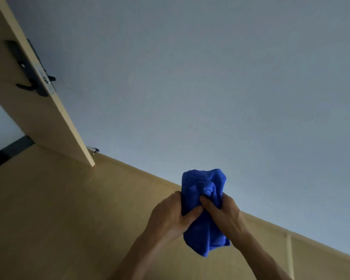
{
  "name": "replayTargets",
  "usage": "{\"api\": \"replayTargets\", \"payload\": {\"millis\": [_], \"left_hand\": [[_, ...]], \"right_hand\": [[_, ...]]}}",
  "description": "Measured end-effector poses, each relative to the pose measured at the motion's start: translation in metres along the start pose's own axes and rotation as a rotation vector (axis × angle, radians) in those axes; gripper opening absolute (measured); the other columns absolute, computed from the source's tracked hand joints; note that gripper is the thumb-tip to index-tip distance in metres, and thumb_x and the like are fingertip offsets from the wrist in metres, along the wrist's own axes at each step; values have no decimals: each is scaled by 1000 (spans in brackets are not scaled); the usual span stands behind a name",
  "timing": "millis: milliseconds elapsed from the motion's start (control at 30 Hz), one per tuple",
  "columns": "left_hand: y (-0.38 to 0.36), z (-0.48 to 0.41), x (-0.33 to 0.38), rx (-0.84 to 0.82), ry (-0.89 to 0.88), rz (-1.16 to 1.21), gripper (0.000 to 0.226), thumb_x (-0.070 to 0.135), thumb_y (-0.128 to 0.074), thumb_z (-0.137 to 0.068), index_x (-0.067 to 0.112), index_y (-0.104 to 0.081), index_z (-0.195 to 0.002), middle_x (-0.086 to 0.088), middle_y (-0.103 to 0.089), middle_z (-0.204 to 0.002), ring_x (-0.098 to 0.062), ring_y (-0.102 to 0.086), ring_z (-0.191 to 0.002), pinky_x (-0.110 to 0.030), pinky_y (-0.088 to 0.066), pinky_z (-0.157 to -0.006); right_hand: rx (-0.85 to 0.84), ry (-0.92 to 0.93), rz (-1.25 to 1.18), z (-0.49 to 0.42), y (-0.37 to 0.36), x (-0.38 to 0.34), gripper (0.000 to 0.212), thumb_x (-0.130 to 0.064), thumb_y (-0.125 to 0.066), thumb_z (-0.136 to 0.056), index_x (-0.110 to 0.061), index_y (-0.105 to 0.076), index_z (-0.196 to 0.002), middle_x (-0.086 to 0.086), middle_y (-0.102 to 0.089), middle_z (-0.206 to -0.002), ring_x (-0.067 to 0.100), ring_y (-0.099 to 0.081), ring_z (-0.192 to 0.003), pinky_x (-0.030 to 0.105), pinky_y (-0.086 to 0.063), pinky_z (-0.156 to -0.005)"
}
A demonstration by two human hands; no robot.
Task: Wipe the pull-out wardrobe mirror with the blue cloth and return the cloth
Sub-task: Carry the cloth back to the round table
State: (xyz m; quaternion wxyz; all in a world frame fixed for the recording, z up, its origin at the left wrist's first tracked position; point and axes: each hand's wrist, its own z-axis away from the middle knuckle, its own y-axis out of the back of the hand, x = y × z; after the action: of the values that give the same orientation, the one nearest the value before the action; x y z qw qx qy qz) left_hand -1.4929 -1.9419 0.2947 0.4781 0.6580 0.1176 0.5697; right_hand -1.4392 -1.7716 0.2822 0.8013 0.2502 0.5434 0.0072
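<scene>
Head view: left hand and right hand both grip bunched blue cloth low centre, over wooden floor. Mirror not in view (door stands far left). Judgement: refold cloth flat before wiping.

The blue cloth lies on no surface; both hands carry it, the left hand gripping its left side and the right hand its right. Behind them runs a tan wooden panel, and nothing rests on it.
</scene>
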Motion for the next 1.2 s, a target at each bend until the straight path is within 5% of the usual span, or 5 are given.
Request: {"api": "replayTargets", "payload": {"millis": [233,400,1067,1200], "left_hand": [[-76,-15,105,-79,-121,-32,54,77,-46,-86,27,-52,-104,13,-67,-96,-5,-65,-84,-29,-55,-75],[-128,-25,173,-143,-208,-41,50,78,-45,-85,30,-47,-99,15,-65,-89,-2,-63,-78,-23,-52,-68],[-305,-63,369,-604,-735,-77,51,89,-36,-76,39,-41,-81,14,-65,-74,0,-62,-64,-12,-40,-51],[-333,-86,403,-696,-816,-23,48,89,-39,-74,41,-43,-78,15,-65,-70,19,-57,-76,-5,-43,-58]], "right_hand": [[161,-23,-62,27,116,53,26,-45,-62,-91,-22,-62,-81,-12,-71,-67,6,-68,-61,24,-49,-54],[274,-35,-91,48,190,88,26,-45,-61,-92,-22,-62,-82,-13,-71,-68,4,-68,-62,14,-45,-49],[876,-327,-150,136,357,203,19,-36,-55,-96,-34,-59,-77,-21,-69,-70,-4,-65,-64,9,-41,-47],[970,-376,-141,131,386,211,16,-40,-54,-95,-47,-57,-81,-22,-70,-75,-2,-66,-67,12,-43,-49]]}}
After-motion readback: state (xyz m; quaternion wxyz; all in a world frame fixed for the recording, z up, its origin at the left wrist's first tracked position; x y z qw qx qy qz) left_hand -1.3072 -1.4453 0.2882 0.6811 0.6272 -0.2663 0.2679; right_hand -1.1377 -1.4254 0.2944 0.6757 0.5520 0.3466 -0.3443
